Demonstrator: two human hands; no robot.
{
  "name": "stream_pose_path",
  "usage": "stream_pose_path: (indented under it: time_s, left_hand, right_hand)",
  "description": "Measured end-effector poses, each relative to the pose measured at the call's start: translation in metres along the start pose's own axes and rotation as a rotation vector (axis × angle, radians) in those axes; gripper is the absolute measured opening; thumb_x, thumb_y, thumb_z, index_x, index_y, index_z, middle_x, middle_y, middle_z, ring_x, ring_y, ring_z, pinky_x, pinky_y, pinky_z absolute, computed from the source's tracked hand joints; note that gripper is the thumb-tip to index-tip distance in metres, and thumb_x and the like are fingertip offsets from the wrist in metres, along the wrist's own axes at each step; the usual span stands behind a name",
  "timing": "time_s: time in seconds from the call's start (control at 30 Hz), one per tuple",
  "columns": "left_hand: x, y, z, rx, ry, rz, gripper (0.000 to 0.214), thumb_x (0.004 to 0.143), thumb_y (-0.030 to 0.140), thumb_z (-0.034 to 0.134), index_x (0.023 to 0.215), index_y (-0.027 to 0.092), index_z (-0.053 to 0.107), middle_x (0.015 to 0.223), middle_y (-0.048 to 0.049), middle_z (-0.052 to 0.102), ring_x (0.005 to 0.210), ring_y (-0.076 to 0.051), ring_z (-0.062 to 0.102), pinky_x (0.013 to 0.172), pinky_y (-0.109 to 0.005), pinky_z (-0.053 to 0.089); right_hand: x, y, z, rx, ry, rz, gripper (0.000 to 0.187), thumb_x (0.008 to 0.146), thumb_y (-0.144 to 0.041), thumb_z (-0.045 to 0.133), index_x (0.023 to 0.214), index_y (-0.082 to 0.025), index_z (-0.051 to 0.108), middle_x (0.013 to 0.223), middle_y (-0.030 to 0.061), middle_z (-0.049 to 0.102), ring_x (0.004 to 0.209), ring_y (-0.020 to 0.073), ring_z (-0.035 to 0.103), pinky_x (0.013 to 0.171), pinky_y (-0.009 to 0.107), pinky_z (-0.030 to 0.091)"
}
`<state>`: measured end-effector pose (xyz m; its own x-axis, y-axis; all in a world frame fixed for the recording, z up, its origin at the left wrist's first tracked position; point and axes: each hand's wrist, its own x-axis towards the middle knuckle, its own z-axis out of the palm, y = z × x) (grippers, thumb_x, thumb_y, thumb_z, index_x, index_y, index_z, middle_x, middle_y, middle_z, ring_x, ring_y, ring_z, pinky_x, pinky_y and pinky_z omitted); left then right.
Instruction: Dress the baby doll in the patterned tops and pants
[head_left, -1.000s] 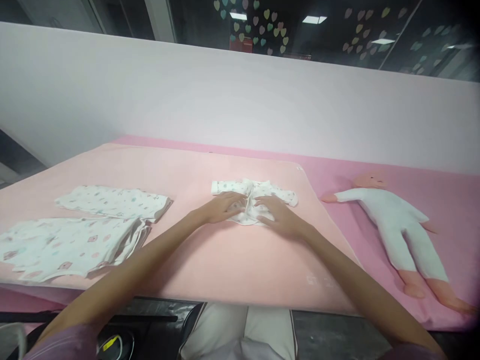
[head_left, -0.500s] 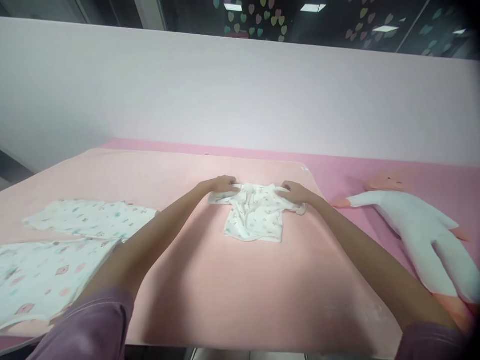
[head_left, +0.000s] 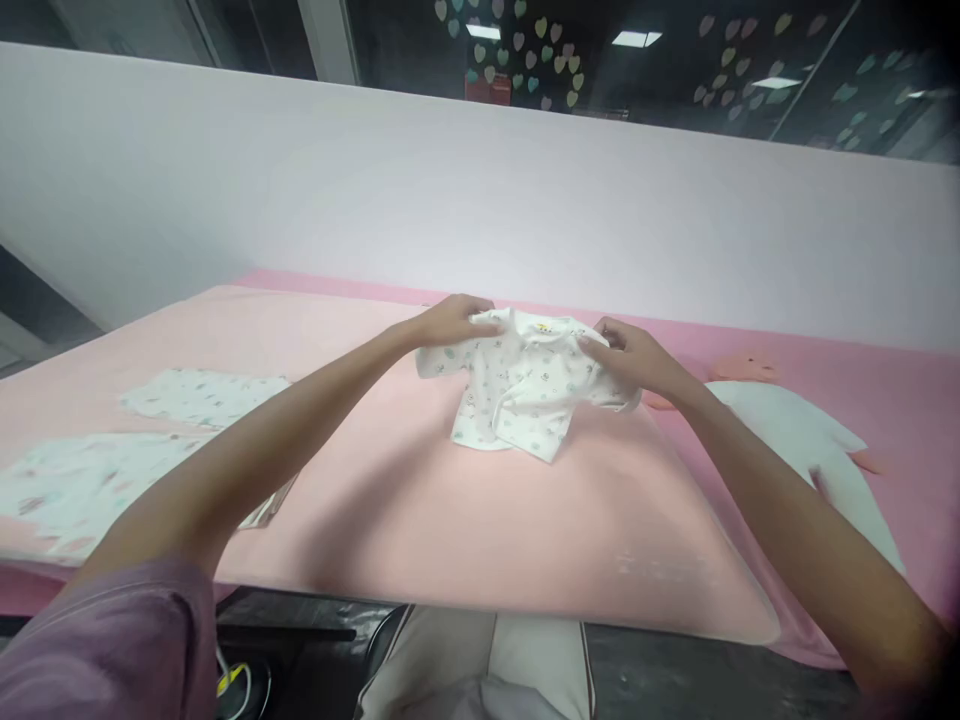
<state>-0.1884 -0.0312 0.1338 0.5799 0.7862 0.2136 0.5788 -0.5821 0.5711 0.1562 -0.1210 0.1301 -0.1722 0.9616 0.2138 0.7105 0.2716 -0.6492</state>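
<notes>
Wall (head_left: pixel 480 200): white, runs the full width behind the work surface.
Mat (head_left: pixel 450 540): peach, flat, takes up most of the surface.
Window (head_left: pixel 637 70): dark, above wall, heart stickers (head_left: pixel 559 65) and reflected lights on it.
Pink cover (head_left: pixel 720 490): shows past the mat at back and right.
Doll (head_left: pixel 795 410): white body, lies on pink cover, right of the mat; right forearm hides part of it.
Garments, left: two patterned white pieces on the mat, near one (head_left: pixel 90 480) and far one (head_left: pixel 195 395), both partly behind left forearm.
Shirt (head_left: pixel 517 385): small, white, printed, long-sleeved; held between both hands over mid-mat, shoulders raised, front creased. Can't tell if the hem touches the mat.
Left hand (head_left: pixel 454 322): narrow pinch, cloth at one shoulder between thumb and fingers; that sleeve hangs below.
Right hand (head_left: pixel 634 358): pinching the other shoulder, thumb on the front face, fingers curled behind; sleeve bunched under it.
Neck mark (head_left: pixel 544 327): yellow, inside collar, facing the wearer of the camera; too small to read.
</notes>
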Motion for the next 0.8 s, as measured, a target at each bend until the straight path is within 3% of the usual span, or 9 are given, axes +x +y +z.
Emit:
stream_pose_path:
  time_s: [0.2,0.4,0.6,0.73,0.8]
  left_hand:
    - [-0.042,0.089,-0.032,0.039,0.144,0.09,0.033,0.094,0.051,0.067,0.084,0.019,0.065,0.083,-0.0052,0.065,0.074,-0.018,0.057,0.067,-0.031,0.037]
    - [-0.066,0.161,-0.031,0.068,0.203,0.036,0.028,0.094,0.038,0.066,0.075,0.019,0.059,0.075,-0.0071,0.059,0.074,-0.021,0.057,0.07,-0.035,0.038]
    - [-0.082,0.195,-0.012,-0.108,0.085,-0.041,0.034,0.097,0.047,0.064,0.08,0.018,0.062,0.075,-0.0088,0.06,0.074,-0.022,0.062,0.069,-0.036,0.041]
    - [-0.089,0.2,-0.003,-0.269,-0.025,0.104,0.048,0.102,0.062,0.052,0.09,0.018,0.068,0.084,-0.0108,0.067,0.077,-0.023,0.063,0.07,-0.036,0.044]
    - [-0.091,0.2,-0.005,-0.286,-0.035,0.161,0.051,0.099,0.068,0.056,0.095,0.019,0.069,0.084,-0.0108,0.067,0.079,-0.024,0.064,0.071,-0.036,0.044]
  right_hand:
    - [-0.053,-0.064,-0.023,-0.003,0.193,-0.041,0.05,0.101,-0.065,0.066,0.08,-0.023,0.048,0.07,-0.0034,0.044,0.064,0.0137,0.037,0.059,0.028,0.028]
    - [-0.083,-0.111,-0.013,0.256,0.226,-0.042,0.046,0.1,-0.057,0.065,0.075,-0.023,0.048,0.073,-0.0012,0.05,0.07,0.0161,0.048,0.062,0.028,0.036]
    - [-0.097,-0.129,0.006,0.44,0.254,-0.147,0.044,0.1,-0.055,0.067,0.077,-0.024,0.048,0.075,-0.0023,0.047,0.071,0.0155,0.049,0.067,0.028,0.044]
    - [-0.109,-0.143,0.012,0.496,0.152,-0.247,0.027,0.1,-0.047,0.065,0.087,-0.024,0.058,0.086,0.0003,0.057,0.085,0.0189,0.059,0.081,0.032,0.055]
    - [-0.116,-0.149,0.013,0.535,0.103,-0.288,0.017,0.096,-0.042,0.067,0.098,-0.025,0.064,0.096,0.0018,0.064,0.096,0.0216,0.064,0.091,0.037,0.058]
